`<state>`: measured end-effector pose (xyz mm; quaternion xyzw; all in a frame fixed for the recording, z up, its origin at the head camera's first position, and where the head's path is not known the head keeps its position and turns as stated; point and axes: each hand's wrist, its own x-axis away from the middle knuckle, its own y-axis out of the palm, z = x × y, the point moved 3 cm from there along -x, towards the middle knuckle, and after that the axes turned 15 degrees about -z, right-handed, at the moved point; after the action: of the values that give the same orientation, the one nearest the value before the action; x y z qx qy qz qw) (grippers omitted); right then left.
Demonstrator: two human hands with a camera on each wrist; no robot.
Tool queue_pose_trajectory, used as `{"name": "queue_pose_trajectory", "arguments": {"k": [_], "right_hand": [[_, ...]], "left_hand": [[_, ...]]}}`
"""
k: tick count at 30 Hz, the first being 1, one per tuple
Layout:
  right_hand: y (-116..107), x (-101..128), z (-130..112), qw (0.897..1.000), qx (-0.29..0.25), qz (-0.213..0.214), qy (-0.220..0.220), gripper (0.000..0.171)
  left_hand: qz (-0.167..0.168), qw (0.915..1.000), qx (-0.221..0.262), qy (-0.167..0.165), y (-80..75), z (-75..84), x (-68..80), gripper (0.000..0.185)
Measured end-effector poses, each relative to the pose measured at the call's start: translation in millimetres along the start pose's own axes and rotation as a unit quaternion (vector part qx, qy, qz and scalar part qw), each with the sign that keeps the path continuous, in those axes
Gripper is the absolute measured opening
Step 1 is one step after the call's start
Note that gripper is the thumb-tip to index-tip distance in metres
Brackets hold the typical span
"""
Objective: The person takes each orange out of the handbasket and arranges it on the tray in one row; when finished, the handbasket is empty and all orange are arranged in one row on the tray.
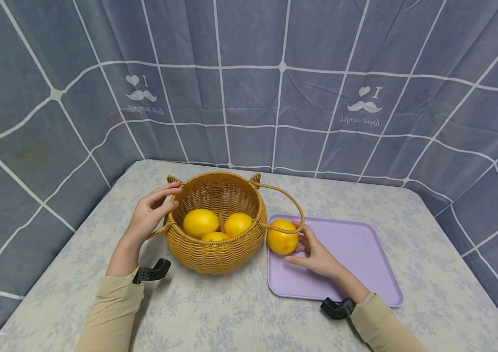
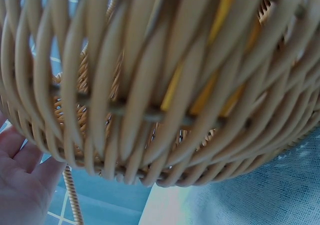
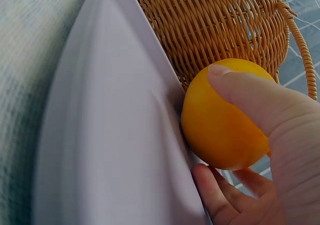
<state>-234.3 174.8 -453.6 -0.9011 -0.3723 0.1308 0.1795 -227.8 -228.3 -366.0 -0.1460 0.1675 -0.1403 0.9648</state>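
A brown wicker basket stands at the middle of the table with several lemons inside. At its left side my left hand touches the rim with fairly straight fingers and thumb. In the left wrist view, the weave fills most of the picture and part of the left hand shows beside it. My right hand holds a round yellow-orange fruit, apparently an orange, over the tray's left edge. The right wrist view shows the thumb on the orange and fingers below it.
A light purple tray lies right of the basket. One basket handle hangs out to the right, above the tray corner and close to the right fingers. Another handle sticks out left. A grey-blue curtain surrounds the table's far side.
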Motion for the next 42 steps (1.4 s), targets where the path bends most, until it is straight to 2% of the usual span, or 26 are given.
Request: {"name": "queue_pose_trajectory", "arguments": {"k": [6,12,16,20,23,27,30,34,38,42], "right_hand": [[1.1,0.0,-9.2,1.000,0.019,0.006,-0.010,0.088],[2.6,1.5,-30.4,1.000,0.026,0.000,0.009,0.084],[2.2,1.3,-30.0,1.000,0.027,-0.001,0.012,0.083],[-0.2,0.9,-14.9,1.000,0.023,0.001,0.016,0.084],[-4.7,1.9,-4.8,0.999,0.031,-0.008,0.043,0.086],[-15.2,7.2,-8.0,0.993,0.057,-0.035,0.095,0.090],[-26.0,13.7,-16.2,0.986,0.083,-0.062,0.131,0.086],[-43.3,25.1,-32.3,0.976,0.133,-0.094,0.147,0.078],[-61.2,34.5,-55.7,0.973,0.170,-0.094,0.127,0.071],[-76.3,35.7,-84.3,0.976,0.182,-0.082,0.091,0.065]], "left_hand": [[0.000,1.0000,0.000,0.000,0.0,-0.1,-0.1,0.035],[0.000,1.0000,-0.001,0.001,0.1,-0.2,0.1,0.035],[0.000,1.0000,-0.003,0.000,0.1,-0.1,-0.1,0.035],[-0.001,1.0000,-0.005,0.000,0.0,0.2,-0.1,0.035],[-0.001,1.0000,-0.006,0.000,0.0,0.3,0.1,0.035],[0.000,1.0000,-0.006,-0.001,0.1,0.2,0.1,0.035],[0.001,1.0000,-0.005,-0.002,0.1,-0.1,0.4,0.035],[0.003,1.0000,-0.005,-0.001,0.0,-0.2,0.9,0.034],[0.002,1.0000,-0.006,0.001,0.3,0.2,1.0,0.035],[0.000,1.0000,-0.004,-0.001,0.5,0.4,0.8,0.035]]}}
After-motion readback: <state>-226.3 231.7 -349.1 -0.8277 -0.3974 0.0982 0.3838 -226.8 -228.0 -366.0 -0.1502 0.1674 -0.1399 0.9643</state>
